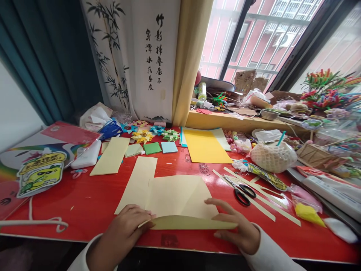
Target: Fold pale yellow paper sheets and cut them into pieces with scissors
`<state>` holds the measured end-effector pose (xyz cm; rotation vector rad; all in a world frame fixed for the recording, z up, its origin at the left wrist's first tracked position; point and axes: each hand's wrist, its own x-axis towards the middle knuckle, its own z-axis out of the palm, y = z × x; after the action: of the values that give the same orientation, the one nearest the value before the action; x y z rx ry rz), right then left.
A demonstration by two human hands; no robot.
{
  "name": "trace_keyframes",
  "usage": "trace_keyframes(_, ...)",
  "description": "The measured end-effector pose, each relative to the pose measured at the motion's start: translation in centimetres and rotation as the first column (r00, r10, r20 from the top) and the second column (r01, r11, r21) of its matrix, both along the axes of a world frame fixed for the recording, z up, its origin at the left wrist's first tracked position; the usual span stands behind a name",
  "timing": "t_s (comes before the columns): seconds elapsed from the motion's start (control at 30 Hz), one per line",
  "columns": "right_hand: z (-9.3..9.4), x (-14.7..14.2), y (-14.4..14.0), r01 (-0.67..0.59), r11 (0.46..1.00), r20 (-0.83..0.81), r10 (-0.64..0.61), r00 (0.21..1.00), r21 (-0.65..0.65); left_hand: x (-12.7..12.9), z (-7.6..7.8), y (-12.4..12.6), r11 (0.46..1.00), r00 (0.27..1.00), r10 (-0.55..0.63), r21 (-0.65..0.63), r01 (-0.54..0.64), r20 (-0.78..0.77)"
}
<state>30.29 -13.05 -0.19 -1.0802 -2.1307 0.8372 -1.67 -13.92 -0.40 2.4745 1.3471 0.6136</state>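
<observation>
My left hand (pixel 124 229) and right hand (pixel 237 226) pinched the near edge of the pale yellow sheet (pixel 177 199), curled over to fold it flat on the red table (pixel 84 203); scissors (pixel 241 190) lay just right, within reach.

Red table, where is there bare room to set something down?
The red table is bare front left, between the white cord, the printed bag and the pale yellow sheet under both hands. A narrower patch lies between that sheet and the scissors. The right side and windowsill are crowded.
</observation>
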Motion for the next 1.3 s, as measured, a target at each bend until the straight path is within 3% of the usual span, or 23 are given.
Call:
trace_keyframes(0.1, -0.5, -0.1, 1.4, -0.099, 0.993, 0.014, 0.1, 0.995, -0.064, -0.1, 0.0, 0.2, 0.999, 1.0, -0.023, -0.025, 0.023, 0.001)
trace_keyframes(0.23, -0.8, -0.3, 2.1, -0.059, 0.998, 0.033, 0.06, 0.998, -0.03, 0.1, 0.2, -0.1, 1.0, 0.999, 0.001, -0.02, -0.002, -0.051)
trace_keyframes(0.37, -1.0, -0.8, 2.0, 0.147, 0.984, 0.015, -0.146, 0.989, -0.105, 0.5, 0.5, 0.1, 0.986, 0.984, 0.149, -0.053, -0.155, -0.099)
trace_keyframes(0.47, -1.5, -1.3, 2.1, 0.261, 0.91, -0.022, -0.283, 0.959, -0.321, 1.0, 1.0, 1.3, 0.947, 0.941, 0.276, -0.113, -0.301, -0.194)
trace_keyframes(0.53, -1.8, -1.6, 2.4, 0.308, 0.876, -0.016, -0.338, 0.941, -0.37, 1.5, 1.1, 2.6, 0.934, 0.912, 0.297, -0.113, -0.339, -0.284)
trace_keyframes(0.67, -1.6, -2.2, 3.4, 0.475, 0.871, 0.286, -0.427, 0.858, -0.123, 2.6, 1.1, 4.9, 0.937, 0.849, 0.299, -0.035, -0.348, -0.436)
trace_keyframes(0.77, -1.2, -2.4, 4.4, 0.466, 0.882, 0.532, -0.426, 0.732, 0.065, 3.1, 1.2, 5.6, 0.954, 0.833, 0.27, 0.019, -0.298, -0.483)
trace_keyframes(0.83, -1.3, -2.3, 4.9, 0.415, 0.889, 0.58, -0.445, 0.682, 0.194, 3.1, 1.5, 5.9, 0.957, 0.824, 0.272, 0.053, -0.285, -0.496)
trace_keyframes(0.93, -1.9, -1.9, 5.6, 0.395, 0.845, 0.517, -0.534, 0.67, 0.361, 2.7, 1.9, 6.7, 0.952, 0.821, 0.307, 0.145, -0.27, -0.482)
trace_keyframes(1.0, -2.3, -1.7, 5.9, 0.429, 0.829, 0.478, -0.557, 0.679, 0.358, 2.4, 2.0, 7.8, 0.968, 0.848, 0.251, 0.141, -0.209, -0.467)
trace_keyframes(1.1, -2.4, -1.5, 6.3, 0.452, 0.855, 0.492, -0.517, 0.701, 0.255, 2.1, 2.1, 9.7, 0.994, 0.893, 0.092, -0.01, -0.108, -0.44)
trace_keyframes(1.3, -1.1, -1.3, 7.5, 0.43, 0.903, 0.525, -0.371, 0.766, 0.011, 2.3, 2.3, 11.8, 0.964, 0.958, -0.06, -0.266, -0.017, -0.28)
